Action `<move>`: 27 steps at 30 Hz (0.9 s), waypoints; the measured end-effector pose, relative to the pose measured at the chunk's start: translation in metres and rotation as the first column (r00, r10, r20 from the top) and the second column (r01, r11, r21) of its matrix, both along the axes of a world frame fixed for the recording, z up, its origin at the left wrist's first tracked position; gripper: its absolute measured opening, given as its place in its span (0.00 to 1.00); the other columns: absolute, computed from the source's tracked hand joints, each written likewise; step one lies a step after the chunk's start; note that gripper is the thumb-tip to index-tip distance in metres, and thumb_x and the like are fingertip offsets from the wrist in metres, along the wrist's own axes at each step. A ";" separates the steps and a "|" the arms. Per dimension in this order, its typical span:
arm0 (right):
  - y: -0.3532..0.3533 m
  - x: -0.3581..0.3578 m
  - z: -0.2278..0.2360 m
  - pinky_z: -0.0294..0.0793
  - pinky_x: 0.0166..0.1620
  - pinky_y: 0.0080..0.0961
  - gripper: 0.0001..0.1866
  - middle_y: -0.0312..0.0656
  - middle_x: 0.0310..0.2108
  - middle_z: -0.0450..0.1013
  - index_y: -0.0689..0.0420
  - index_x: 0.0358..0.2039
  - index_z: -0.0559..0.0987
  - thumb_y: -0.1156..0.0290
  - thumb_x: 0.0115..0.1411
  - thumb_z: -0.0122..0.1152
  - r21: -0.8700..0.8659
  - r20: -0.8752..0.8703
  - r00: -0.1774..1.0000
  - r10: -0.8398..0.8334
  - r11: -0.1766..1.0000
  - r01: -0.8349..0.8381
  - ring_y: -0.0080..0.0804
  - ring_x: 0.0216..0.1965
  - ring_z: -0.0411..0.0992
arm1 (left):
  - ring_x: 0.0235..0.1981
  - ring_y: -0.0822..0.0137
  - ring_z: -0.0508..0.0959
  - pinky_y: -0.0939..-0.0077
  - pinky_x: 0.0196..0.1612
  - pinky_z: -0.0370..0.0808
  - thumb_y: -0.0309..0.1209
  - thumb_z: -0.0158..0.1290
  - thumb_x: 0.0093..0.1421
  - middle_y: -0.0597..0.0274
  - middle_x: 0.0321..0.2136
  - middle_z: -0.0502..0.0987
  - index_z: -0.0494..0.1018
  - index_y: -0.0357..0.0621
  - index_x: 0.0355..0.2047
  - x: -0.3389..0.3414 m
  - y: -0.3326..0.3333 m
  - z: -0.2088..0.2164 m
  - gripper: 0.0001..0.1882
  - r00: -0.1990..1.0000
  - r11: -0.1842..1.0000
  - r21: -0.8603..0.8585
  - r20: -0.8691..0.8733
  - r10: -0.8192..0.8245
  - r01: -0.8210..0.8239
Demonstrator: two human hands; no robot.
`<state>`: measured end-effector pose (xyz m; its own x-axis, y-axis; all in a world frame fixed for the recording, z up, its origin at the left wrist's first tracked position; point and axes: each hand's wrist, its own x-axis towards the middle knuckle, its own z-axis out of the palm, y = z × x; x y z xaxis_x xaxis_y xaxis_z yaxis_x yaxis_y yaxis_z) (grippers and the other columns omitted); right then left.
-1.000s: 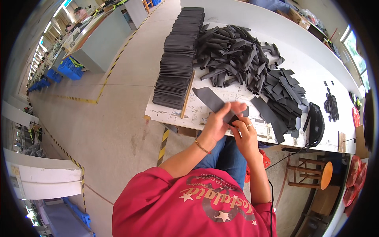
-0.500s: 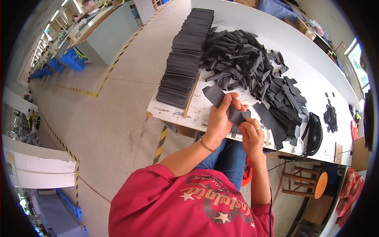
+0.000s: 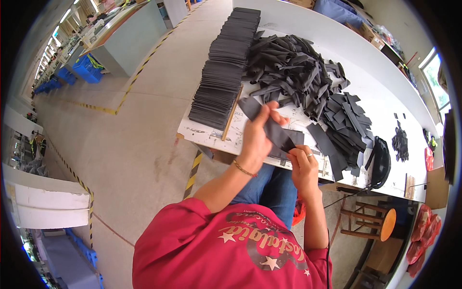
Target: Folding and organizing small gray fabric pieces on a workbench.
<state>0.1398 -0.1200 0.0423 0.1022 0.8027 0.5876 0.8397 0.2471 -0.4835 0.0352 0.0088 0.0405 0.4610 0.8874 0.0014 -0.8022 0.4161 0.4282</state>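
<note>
A flat black strip (image 3: 277, 134), which looks like fabric, is stretched between my hands above the table's front edge. My left hand (image 3: 256, 138) grips its upper part, thumb on top and fingers curled behind. At the strip's lower right end, my right hand (image 3: 304, 168) pinches it between thumb and fingertips. Under the strip, another dark flat piece (image 3: 294, 137) lies partly hidden on the white table (image 3: 202, 136). A long, tightly packed row of black folded pieces (image 3: 219, 77) stands to the left of my hands. Beyond them spreads a loose heap of curled black pieces (image 3: 293, 67).
Flat black strips (image 3: 344, 123) pile up to the right, near a black pouch-like item (image 3: 380, 164) at the table edge. A small dark bundle (image 3: 400, 144) lies farther right. A wooden stool (image 3: 386, 224) stands below the table. A low white partition (image 3: 337, 31) borders the back.
My left hand has shifted left, exposing more of the strip between my hands. My right hand has moved slightly left and down, still pinching the end.
</note>
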 end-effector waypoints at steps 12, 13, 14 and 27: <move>0.012 -0.003 -0.004 0.72 0.32 0.32 0.06 0.48 0.34 0.72 0.63 0.31 0.75 0.84 0.53 0.62 0.082 -0.050 0.999 0.009 0.997 -0.005 0.45 0.29 0.72 | 0.30 0.62 0.78 0.60 0.48 0.76 0.38 0.49 0.68 0.62 0.25 0.74 0.72 0.36 0.41 0.013 -0.025 -0.009 0.15 0.999 0.998 0.047 0.009 -0.043 0.042; 0.013 -0.004 -0.005 0.72 0.32 0.32 0.06 0.48 0.34 0.72 0.63 0.31 0.75 0.84 0.53 0.61 0.085 -0.060 0.998 0.005 0.996 0.000 0.45 0.29 0.72 | 0.30 0.62 0.78 0.60 0.48 0.76 0.38 0.49 0.68 0.62 0.25 0.74 0.72 0.36 0.41 0.011 -0.025 -0.010 0.15 0.999 0.998 0.046 0.006 -0.039 0.039; 0.015 -0.004 -0.007 0.72 0.32 0.32 0.06 0.48 0.34 0.72 0.63 0.31 0.75 0.84 0.53 0.61 0.084 -0.061 0.998 0.007 0.996 -0.002 0.45 0.29 0.72 | 0.30 0.62 0.78 0.61 0.47 0.76 0.38 0.49 0.68 0.62 0.25 0.74 0.72 0.36 0.42 0.010 -0.024 -0.012 0.15 1.000 0.998 0.054 -0.006 -0.030 0.030; 0.012 -0.019 -0.021 0.73 0.36 0.40 0.07 0.50 0.35 0.71 0.62 0.32 0.74 0.82 0.53 0.62 0.084 -0.074 0.997 -0.021 0.996 0.027 0.50 0.35 0.72 | 0.34 0.58 0.80 0.65 0.43 0.77 0.37 0.47 0.69 0.59 0.26 0.76 0.72 0.35 0.44 0.002 -0.028 -0.019 0.16 0.983 0.986 0.010 -0.085 -0.164 0.165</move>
<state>0.1212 -0.1077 0.0211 0.1661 0.7470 0.6438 0.8089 0.2702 -0.5222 0.0376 -0.0188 0.0218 0.5998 0.7996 -0.0287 -0.6843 0.5312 0.4995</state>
